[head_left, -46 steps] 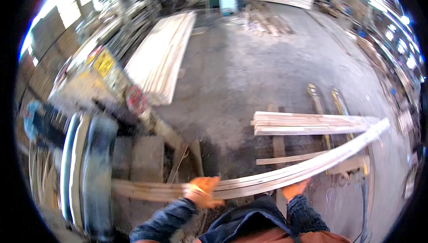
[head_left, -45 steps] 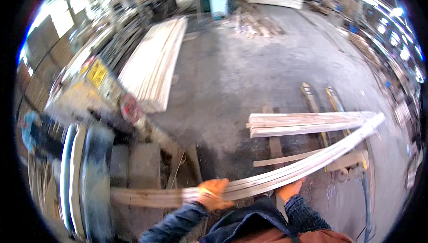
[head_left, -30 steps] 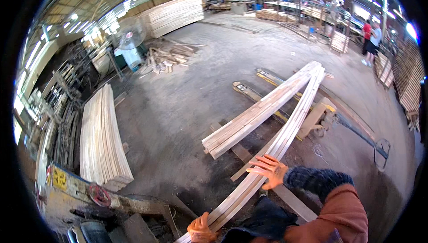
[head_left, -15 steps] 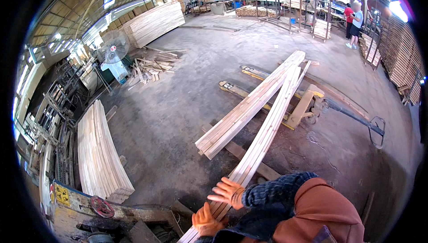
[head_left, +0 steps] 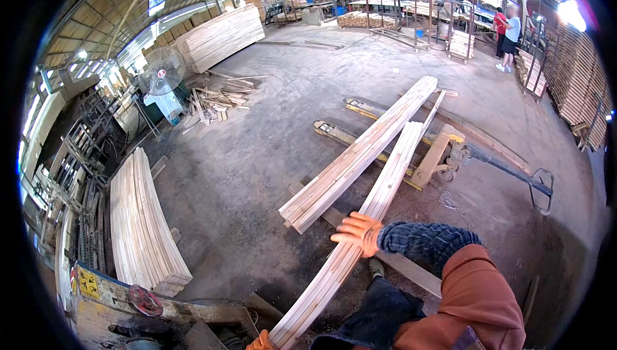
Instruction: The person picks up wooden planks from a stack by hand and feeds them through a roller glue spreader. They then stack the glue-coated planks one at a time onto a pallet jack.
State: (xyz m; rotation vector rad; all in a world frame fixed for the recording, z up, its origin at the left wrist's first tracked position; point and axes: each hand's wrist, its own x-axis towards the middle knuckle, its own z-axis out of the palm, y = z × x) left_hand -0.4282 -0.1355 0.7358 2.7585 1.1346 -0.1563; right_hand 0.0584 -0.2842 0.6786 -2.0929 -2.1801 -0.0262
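Note:
A bundle of long, pale wooden boards runs from the lower edge up toward the pallet jack. My right hand, in an orange glove, lies across the top of these boards, its fingers stretched and apart. At the bottom edge my left hand, also orange-gloved, is at the boards' near end; it seems closed around them, though most of it is cut off. Just to the left lies a thicker stack of boards. A thin strip sticks out beyond the bundle's far end.
A yellow pallet jack stands beyond the boards, its handle to the right. Timber beams lie underneath. Left are another board stack, a machine with a red handwheel and a fan. Two people stand far right.
The bundle has slid toward me and down to the left, leaving the thin strip behind. My left hand has gone to the lower edge; my right hand now lies farther up the boards.

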